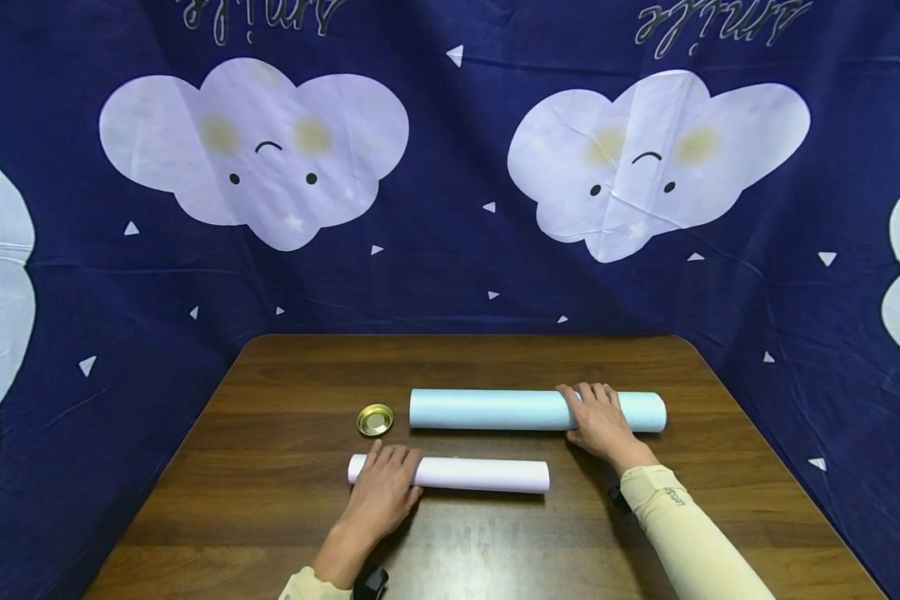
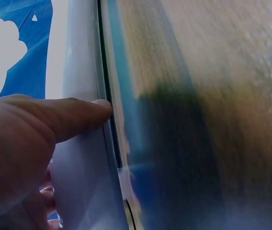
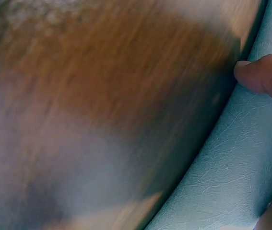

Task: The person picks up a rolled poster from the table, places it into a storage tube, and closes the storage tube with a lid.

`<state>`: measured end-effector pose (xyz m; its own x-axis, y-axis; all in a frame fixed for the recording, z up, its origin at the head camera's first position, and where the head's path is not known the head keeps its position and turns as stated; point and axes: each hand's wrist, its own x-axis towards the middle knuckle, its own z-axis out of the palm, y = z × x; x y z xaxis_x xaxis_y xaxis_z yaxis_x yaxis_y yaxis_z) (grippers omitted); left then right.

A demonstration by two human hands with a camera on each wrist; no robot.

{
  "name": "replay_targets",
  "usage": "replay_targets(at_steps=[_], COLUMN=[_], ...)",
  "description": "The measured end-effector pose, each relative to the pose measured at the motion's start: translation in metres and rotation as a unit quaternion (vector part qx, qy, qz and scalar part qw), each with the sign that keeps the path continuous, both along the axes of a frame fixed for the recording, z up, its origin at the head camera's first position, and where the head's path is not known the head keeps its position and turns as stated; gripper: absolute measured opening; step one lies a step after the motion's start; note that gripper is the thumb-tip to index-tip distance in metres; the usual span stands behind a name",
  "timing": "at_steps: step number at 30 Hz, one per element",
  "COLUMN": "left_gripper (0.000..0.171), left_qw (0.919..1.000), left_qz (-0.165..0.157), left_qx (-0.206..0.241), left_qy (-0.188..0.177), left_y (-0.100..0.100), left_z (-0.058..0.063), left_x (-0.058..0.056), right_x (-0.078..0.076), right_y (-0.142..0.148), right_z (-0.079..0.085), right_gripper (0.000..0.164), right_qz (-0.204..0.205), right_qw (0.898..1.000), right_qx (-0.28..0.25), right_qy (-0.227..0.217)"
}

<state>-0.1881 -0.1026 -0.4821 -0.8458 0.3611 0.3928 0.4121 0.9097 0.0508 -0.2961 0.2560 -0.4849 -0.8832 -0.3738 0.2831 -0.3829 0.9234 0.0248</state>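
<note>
A thin white roll (image 1: 483, 475), perhaps paper, lies crosswise on the table nearer to me. My left hand (image 1: 385, 492) grips it close to its left end. In the left wrist view the thumb (image 2: 85, 115) lies along one side of the roll and the other fingertips show on the far side. Behind it lies a thicker light blue roll (image 1: 487, 410) with a finely creased surface. My right hand (image 1: 602, 422) holds that roll right of its middle, fingers over the top. The right wrist view shows the thumb (image 3: 263, 74) against its near side.
A small round gold-coloured dish or lid (image 1: 375, 421) sits left of the blue roll, just beyond my left hand. The brown wooden table (image 1: 480, 550) has rounded far corners. A dark blue curtain (image 1: 450, 275) with upside-down white clouds hangs around it.
</note>
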Motion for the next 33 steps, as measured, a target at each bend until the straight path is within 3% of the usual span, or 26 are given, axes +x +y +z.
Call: replay_targets(at_steps=[11, 23, 33], left_gripper=[0.045, 0.047, 0.050], left_qw=[0.9995, 0.9997, 0.9992], left_qz=[-0.007, 0.001, -0.002], left_qx=[0.001, -0.001, 0.003], left_qy=[0.031, 0.023, 0.039], left_y=[-0.003, -0.005, -0.009], left_z=[0.003, 0.013, 0.019], left_x=[0.003, 0.003, 0.007], right_x=[-0.001, -0.003, -0.001], right_y=[0.001, 0.002, 0.002], right_z=[-0.004, -0.001, -0.002], right_gripper=[0.082, 0.079, 0.078], right_qz=[-0.003, 0.009, 0.014], right_qw=[1.000, 1.000, 1.000], right_qx=[-0.003, -0.017, -0.024], right_qy=[-0.011, -0.013, -0.011])
